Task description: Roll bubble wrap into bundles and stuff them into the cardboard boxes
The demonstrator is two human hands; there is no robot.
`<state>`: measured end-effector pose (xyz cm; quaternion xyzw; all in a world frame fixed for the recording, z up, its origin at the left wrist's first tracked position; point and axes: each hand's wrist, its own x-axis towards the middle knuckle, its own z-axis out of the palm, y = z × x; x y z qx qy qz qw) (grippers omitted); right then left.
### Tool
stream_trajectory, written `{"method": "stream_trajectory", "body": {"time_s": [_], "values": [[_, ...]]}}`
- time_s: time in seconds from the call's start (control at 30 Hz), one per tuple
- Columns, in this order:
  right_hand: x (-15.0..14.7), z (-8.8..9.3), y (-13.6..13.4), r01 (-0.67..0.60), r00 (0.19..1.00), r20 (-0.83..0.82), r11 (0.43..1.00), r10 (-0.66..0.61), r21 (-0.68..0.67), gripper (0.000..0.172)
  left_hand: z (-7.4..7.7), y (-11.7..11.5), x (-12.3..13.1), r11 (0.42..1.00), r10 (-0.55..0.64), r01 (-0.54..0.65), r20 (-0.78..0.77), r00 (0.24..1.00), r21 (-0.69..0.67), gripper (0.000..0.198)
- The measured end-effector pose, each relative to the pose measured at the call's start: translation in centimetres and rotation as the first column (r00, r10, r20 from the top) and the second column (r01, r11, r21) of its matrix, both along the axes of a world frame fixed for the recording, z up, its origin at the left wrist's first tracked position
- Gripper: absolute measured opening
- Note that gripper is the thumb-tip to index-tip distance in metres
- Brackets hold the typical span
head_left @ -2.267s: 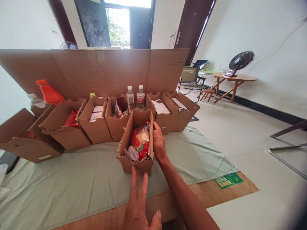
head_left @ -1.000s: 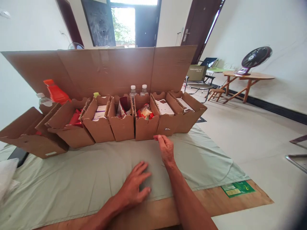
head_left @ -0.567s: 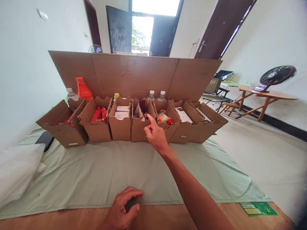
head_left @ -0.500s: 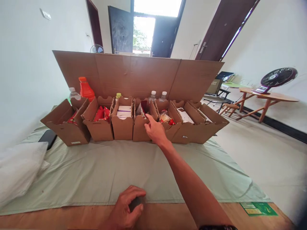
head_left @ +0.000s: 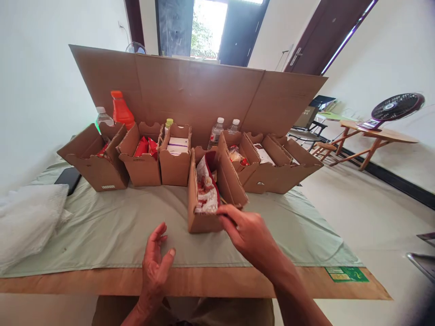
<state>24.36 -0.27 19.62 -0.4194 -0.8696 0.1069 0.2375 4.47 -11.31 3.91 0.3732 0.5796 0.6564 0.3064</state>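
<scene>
A narrow open-topped cardboard box (head_left: pixel 205 222) stands forward of the row of similar boxes. My right hand (head_left: pixel 243 226) grips its near rim, fingers closed on the edge. Inside the box is a white and dark-red patterned item (head_left: pixel 207 185), which looks like fabric or a packet; I cannot make out its kind. My left hand (head_left: pixel 157 260) hangs above the cloth's front part, left of the box, with fingers apart and nothing in it. Behind on the left is a box with white contents (head_left: pixel 175 167); on the right, a box with red and clear packets (head_left: pixel 246 172).
More cardboard boxes (head_left: pixel 102 174) line the green cloth (head_left: pixel 136 213), with a tall cardboard panel (head_left: pixel 163 86) behind. Bottles, including an orange one (head_left: pixel 121 112), stand between. A black phone-like object (head_left: pixel 69 179) and bubble wrap (head_left: pixel 37 217) lie left. A fan (head_left: pixel 390 111) is far right.
My right hand has pulled the middle box out of the row toward me. My left hand has moved left and its fingers have spread. The view has tilted down.
</scene>
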Motion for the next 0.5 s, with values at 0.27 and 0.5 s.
{"method": "stream_trajectory", "body": {"time_s": [0.27,0.5], "values": [[10.6,0.7,-3.6,0.055,0.971,-0.232,0.998,-0.05,0.014,0.017,1.9,1.0,-0.1,0.996,-0.017,0.027,-0.109,0.994,0.088,0.063],[11.2,-6.3,-6.2,0.233,0.785,-0.556,0.962,-0.274,-0.145,0.065,4.1,6.3,0.6,0.977,-0.082,0.111,-0.161,0.983,0.181,0.076]]}}
